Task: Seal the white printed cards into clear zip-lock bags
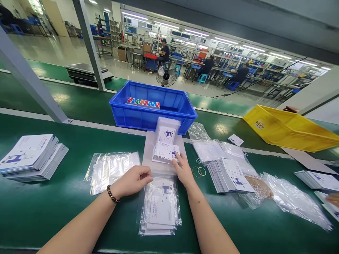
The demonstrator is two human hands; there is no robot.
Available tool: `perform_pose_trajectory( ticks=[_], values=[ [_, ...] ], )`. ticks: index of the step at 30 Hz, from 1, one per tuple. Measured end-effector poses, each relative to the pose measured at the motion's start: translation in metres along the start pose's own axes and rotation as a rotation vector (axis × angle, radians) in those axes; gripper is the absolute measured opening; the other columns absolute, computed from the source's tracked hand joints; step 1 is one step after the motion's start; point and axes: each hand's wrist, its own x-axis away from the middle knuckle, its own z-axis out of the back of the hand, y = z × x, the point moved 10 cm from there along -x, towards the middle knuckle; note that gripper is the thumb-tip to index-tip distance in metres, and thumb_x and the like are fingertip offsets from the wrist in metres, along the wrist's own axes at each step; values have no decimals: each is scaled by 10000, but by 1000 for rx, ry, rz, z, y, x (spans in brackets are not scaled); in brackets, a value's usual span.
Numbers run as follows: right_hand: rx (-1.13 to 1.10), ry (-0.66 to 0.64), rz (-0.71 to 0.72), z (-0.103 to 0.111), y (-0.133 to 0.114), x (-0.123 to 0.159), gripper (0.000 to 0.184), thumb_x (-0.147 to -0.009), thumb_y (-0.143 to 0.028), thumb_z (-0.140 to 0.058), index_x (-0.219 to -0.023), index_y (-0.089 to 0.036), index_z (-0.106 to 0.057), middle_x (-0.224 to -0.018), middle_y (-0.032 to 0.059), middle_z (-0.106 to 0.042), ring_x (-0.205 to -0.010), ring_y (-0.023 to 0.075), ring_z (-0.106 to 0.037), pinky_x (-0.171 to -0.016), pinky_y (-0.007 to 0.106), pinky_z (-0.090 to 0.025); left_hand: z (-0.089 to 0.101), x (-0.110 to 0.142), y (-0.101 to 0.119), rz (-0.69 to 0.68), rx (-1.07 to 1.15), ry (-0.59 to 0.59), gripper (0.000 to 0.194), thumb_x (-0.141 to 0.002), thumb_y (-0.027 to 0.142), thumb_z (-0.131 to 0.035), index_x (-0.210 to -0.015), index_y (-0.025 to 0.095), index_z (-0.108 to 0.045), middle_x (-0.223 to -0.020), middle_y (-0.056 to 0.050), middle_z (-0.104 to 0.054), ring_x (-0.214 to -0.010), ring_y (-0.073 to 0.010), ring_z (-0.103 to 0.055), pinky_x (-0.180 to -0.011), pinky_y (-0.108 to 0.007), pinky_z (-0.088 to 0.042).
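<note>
My left hand (134, 180), with a dark bead bracelet on the wrist, has its fingers curled and pinches the top edge of a clear plastic bag (160, 206) that lies on a small pile of bagged white-and-blue leaflets. My right hand (182, 169) lies flat, fingers stretched, on the near edge of a short stack of loose leaflets (166, 152). That stack rests on a pale board (148, 150) just in front of the blue bin.
A blue bin (152, 106) holding a red-and-blue card stands behind. Empty clear bags (112, 169) lie left, a leaflet stack (29, 155) far left. More leaflets (229, 174), bags, rubber bands (199, 171) and a yellow bin (288, 127) lie right. People sit at distant benches.
</note>
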Motion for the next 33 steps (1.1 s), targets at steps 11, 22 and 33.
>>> perform_pose_trajectory(
  ticks=[11, 22, 33],
  values=[
    [-660, 368, -52, 40, 3, 7, 465, -648, -326, -656, -1072, -145, -600, -977, 74, -667, -885, 186, -620, -789, 359, -503, -19, -1, 1, -5, 61, -82, 157, -725, 264, -475, -626, 174, -557, -672, -3, -570, -618, -137, -492, -577, -235, -371],
    [-741, 189, -140, 32, -16, 14, 237, -549, -283, -732, -737, -154, -664, -662, 14, -662, -566, 124, -583, -535, 272, -482, -11, -6, -5, 29, 155, 10, 150, -718, 251, -501, -631, 179, -599, -722, -21, -606, -671, -160, -534, -625, -254, -413],
    [-505, -191, -36, 1, -43, 24, 110, -612, -266, -678, -677, -177, -689, -636, 1, -626, -576, 122, -549, -573, 278, -453, -14, -5, 1, -1, 208, 27, 158, -721, 260, -539, -620, 169, -619, -711, -17, -595, -675, -148, -535, -639, -244, -416]
  ],
)
